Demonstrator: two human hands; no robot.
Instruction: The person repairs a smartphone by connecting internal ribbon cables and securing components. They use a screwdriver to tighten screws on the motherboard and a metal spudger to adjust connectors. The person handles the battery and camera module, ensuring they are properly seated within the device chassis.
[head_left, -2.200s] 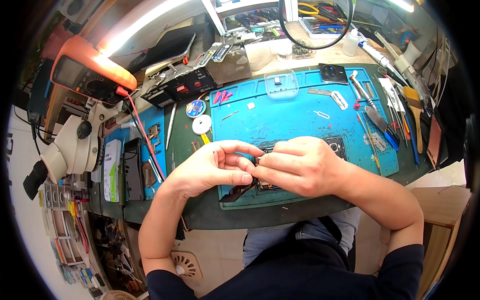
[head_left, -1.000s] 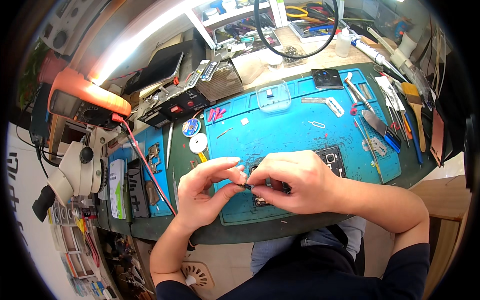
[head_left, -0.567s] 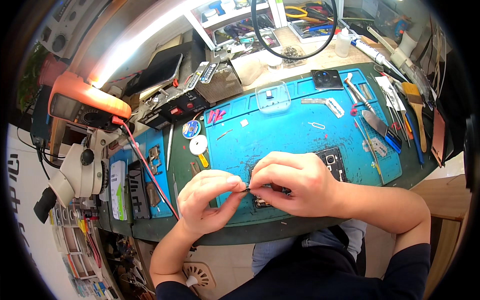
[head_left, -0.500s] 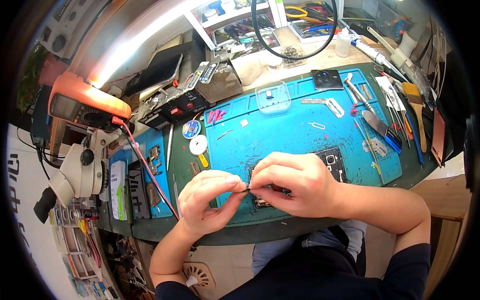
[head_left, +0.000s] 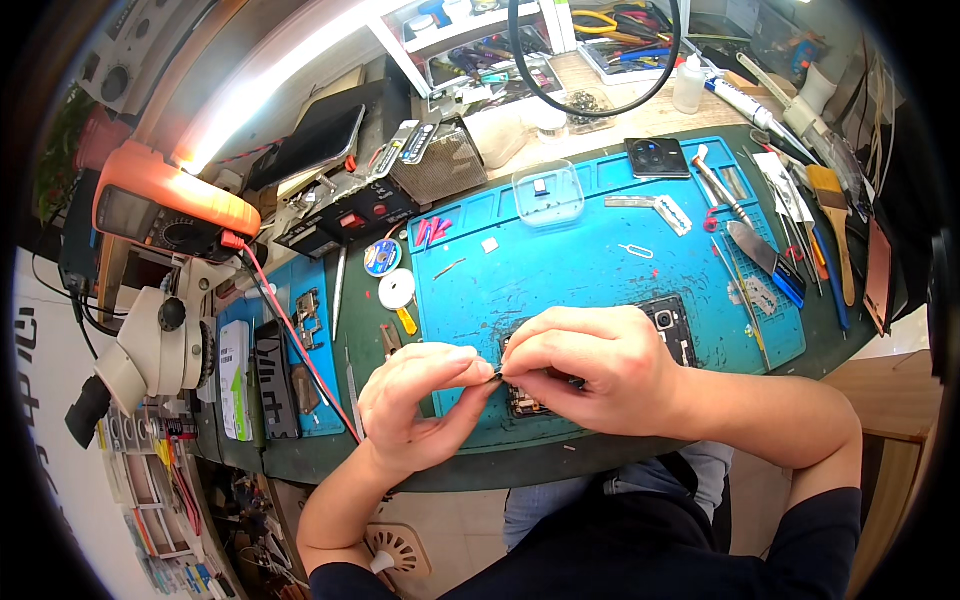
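My left hand (head_left: 425,400) and my right hand (head_left: 600,370) meet fingertip to fingertip, both pinching a tiny dark part (head_left: 498,374) too small to name. They are above an opened phone (head_left: 672,318), whose black frame, camera module and exposed inner boards lie on the blue repair mat (head_left: 570,285). My right hand covers the phone's middle. Beyond my hands a SIM eject pin (head_left: 637,251) and a small white square (head_left: 489,245) rest on the mat. A clear plastic box (head_left: 549,205) with a small dark chip-like piece stands at the mat's far side.
An orange multimeter (head_left: 175,215) and a microscope part (head_left: 150,335) stand at left. A solder spool (head_left: 382,258) and a white reel (head_left: 397,290) lie beside the mat. A blade knife (head_left: 765,262), tweezers (head_left: 740,300) and a brush (head_left: 832,200) are at right. A black ring (head_left: 520,60) hangs overhead.
My hands stay pinched together in nearly the same place. The whole view has shifted very slightly; nothing on the mat has visibly moved.
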